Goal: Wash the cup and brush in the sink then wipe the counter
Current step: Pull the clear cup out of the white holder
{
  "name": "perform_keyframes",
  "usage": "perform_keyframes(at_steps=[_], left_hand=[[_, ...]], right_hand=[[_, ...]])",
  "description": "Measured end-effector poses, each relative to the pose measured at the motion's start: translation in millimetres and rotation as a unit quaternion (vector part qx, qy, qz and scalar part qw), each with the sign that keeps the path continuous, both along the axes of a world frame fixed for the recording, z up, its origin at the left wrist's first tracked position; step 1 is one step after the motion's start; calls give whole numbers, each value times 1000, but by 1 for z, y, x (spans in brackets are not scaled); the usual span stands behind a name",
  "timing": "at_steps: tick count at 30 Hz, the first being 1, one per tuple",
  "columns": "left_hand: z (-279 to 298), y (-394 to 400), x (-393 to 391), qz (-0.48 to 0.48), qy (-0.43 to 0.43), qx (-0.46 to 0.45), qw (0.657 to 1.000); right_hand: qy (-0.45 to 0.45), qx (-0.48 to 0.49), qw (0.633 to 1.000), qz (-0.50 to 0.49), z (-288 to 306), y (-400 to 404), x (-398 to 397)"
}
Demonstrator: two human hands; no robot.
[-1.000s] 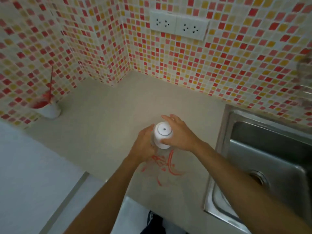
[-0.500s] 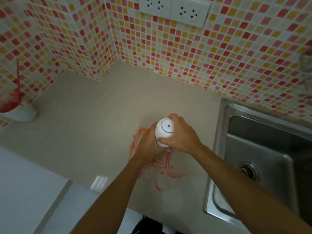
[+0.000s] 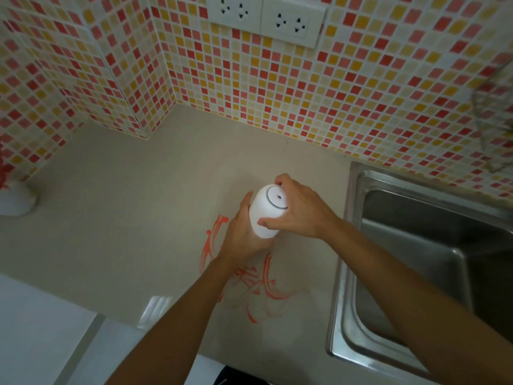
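Note:
A white cup (image 3: 15, 201) stands on the beige counter (image 3: 125, 218) at the far left edge, with red paint on it. Only red traces of the brush (image 3: 2, 165) show above the cup; the rest is cut off. Both hands hold a white bottle (image 3: 265, 218) over the middle of the counter. My left hand (image 3: 240, 240) wraps its lower body. My right hand (image 3: 302, 209) grips the round top, which has a small hole. Red paint streaks (image 3: 263, 282) mark the counter just below the hands. The steel sink (image 3: 349, 245) lies to the right.
Mosaic tile walls meet in a corner behind the counter. A double white socket (image 3: 266, 19) sits on the back wall. A blurred shiny object (image 3: 494, 107) hangs above the sink at the right edge. The counter's front edge runs along the lower left.
The view has swung right, so the cup has slid to the left edge. Both hands with the bottle have shifted a little up and right of the streaks.

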State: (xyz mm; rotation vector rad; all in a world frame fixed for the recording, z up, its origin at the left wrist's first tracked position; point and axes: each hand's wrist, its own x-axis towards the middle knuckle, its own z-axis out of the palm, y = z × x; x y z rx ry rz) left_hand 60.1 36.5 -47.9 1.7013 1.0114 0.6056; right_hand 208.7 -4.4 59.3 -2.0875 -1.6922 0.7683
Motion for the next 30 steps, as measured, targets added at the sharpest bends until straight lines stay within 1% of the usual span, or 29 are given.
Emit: perform_keyframes(at_steps=[4, 7, 10, 12, 14, 18, 20, 22, 24, 27, 30], left_hand=[[8, 1, 4, 3, 10, -2, 1000], [6, 3, 5, -21, 17, -19, 999], [9, 5, 4, -55, 10, -17, 998], [13, 4, 6, -70, -3, -5, 998], [19, 3, 7, -64, -18, 1, 998], [29, 4, 5, -28, -32, -4, 999], [33, 7, 4, -26, -20, 8, 999], [35, 9, 4, -28, -10, 29, 999], [36, 10, 3, -23, -1, 31, 999], [26, 10, -5, 11, 17, 23, 1000], [18, 6, -10, 34, 41, 51, 997]], right_hand=[[-13, 2, 999, 38, 12, 4, 9], [-17, -18, 995, 102, 21, 5, 17], [-18, -35, 986, 160, 30, 4, 22], [-25, -36, 983, 179, 37, 4, 26], [-42, -31, 980, 191, 44, 3, 31], [-43, 9, 987, 157, 63, -5, 41], [-34, 27, 990, 137, 71, -10, 45], [-25, 29, 993, 110, 75, -16, 47], [-15, 27, 996, 82, 78, -23, 49], [13, 49, 998, 28, 84, -33, 56], [62, 63, 996, -23, 77, -37, 65]])
